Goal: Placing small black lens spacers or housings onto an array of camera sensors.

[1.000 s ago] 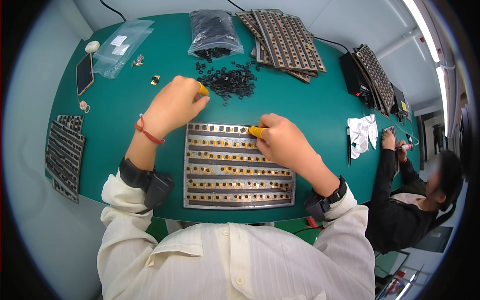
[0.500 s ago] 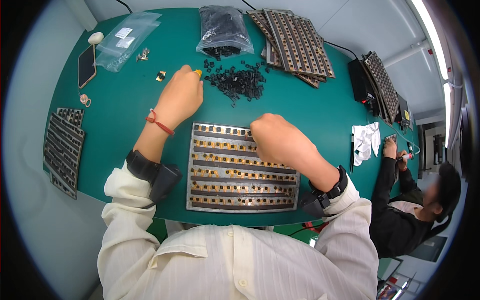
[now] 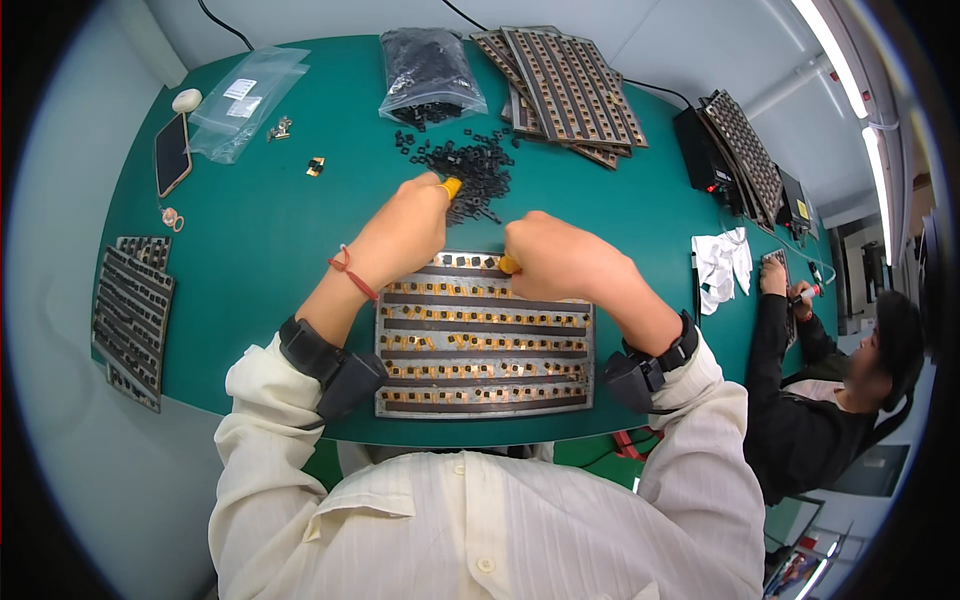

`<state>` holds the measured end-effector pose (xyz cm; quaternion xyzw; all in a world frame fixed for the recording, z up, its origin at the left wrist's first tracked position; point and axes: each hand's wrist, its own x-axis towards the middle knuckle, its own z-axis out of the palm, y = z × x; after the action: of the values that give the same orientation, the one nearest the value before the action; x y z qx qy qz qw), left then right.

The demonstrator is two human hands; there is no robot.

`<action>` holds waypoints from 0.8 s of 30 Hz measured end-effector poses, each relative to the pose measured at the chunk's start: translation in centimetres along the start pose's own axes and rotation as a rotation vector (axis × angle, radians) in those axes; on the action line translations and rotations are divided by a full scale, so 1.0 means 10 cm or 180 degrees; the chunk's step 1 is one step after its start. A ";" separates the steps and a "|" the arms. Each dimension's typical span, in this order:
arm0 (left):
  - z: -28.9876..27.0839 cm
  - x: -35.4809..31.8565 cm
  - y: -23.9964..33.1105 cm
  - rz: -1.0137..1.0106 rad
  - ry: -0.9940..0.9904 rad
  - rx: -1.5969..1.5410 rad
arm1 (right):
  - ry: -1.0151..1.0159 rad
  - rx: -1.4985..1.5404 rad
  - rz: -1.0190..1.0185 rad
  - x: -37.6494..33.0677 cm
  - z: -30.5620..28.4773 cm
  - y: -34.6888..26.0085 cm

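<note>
Metal tray (image 3: pixel 480 409) centre, rows of parts; black pieces (image 3: pixel 474 163) heaped at tray's twelve o'clock. Left hand (image 3: pixel 408 228) at eleven, touching heap's edge; right hand (image 3: pixel 560 260) at one, curled. Cannot tell either's hold.

Left hand (image 3: pixel 412 222) shifted right, nearer tray (image 3: pixel 485 408)
</note>
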<state>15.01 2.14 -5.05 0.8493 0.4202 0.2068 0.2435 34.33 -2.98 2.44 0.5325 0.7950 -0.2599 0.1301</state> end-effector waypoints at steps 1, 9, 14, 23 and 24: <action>0.01 0.00 -0.05 0.0265 0.0183 -0.0178 | 0.0001 0.0001 -0.0010 -0.02 0.02 0.05; -0.33 -0.02 -0.09 -0.0502 -0.0147 -0.0206 | 0.0997 0.0858 -0.0229 -0.14 0.02 0.44; -0.13 -0.01 0.05 -0.0555 -0.0098 0.0038 | 0.1488 0.1113 0.0109 0.07 0.21 0.62; -0.22 -0.05 0.20 -0.0508 -0.0138 0.0730 | 0.1805 0.1385 0.0019 0.24 0.31 0.44; -0.21 -0.06 0.15 -0.0522 0.0019 0.0837 | 0.1787 0.1391 0.0006 0.24 0.32 0.43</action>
<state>14.46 1.37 -2.60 0.8361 0.5123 0.1319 0.1450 37.06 -1.55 -2.55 0.5991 0.7248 -0.2673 -0.2103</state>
